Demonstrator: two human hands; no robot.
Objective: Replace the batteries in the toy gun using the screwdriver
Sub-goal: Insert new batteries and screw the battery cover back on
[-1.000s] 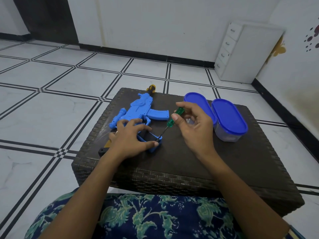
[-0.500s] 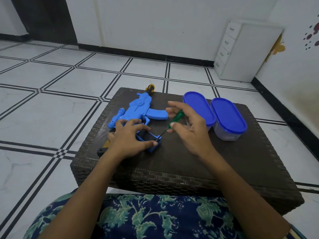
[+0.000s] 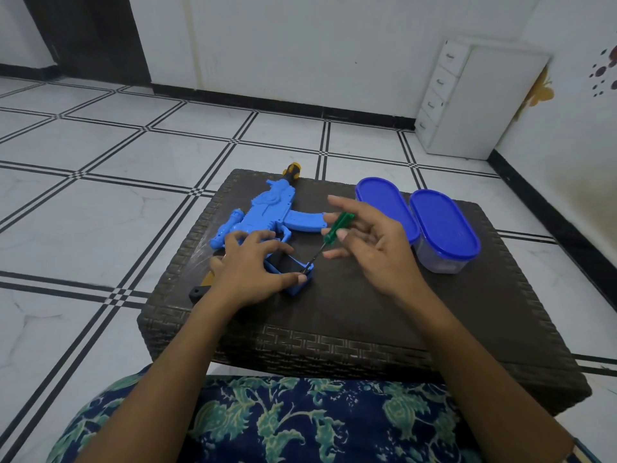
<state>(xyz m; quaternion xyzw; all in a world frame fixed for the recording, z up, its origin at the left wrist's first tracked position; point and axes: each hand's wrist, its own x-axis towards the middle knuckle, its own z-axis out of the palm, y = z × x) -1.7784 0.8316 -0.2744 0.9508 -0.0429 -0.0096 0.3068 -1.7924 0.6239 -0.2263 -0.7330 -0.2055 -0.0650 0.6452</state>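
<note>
A blue toy gun [image 3: 267, 212] lies flat on the dark woven table [image 3: 350, 312], its yellow-and-black muzzle at the far edge. My left hand [image 3: 253, 269] presses down on the gun's grip end, fingers spread over it, thumb beside the blue butt. A green-handled screwdriver [image 3: 335, 227] slants down to the left, its tip set at the butt near my left thumb. My right hand [image 3: 370, 242] pinches the green handle between thumb and fingers, the other fingers fanned out.
Two clear oval containers with blue lids [image 3: 387, 205] [image 3: 444, 225] stand side by side at the table's right. A small black piece [image 3: 198, 292] and a yellow scrap lie at the left edge. A white drawer unit [image 3: 467, 101] stands by the far wall.
My right hand has rolled the screwdriver handle and spread its fingers wider; the tip stays at the gun's butt. My left hand keeps its place on the gun.
</note>
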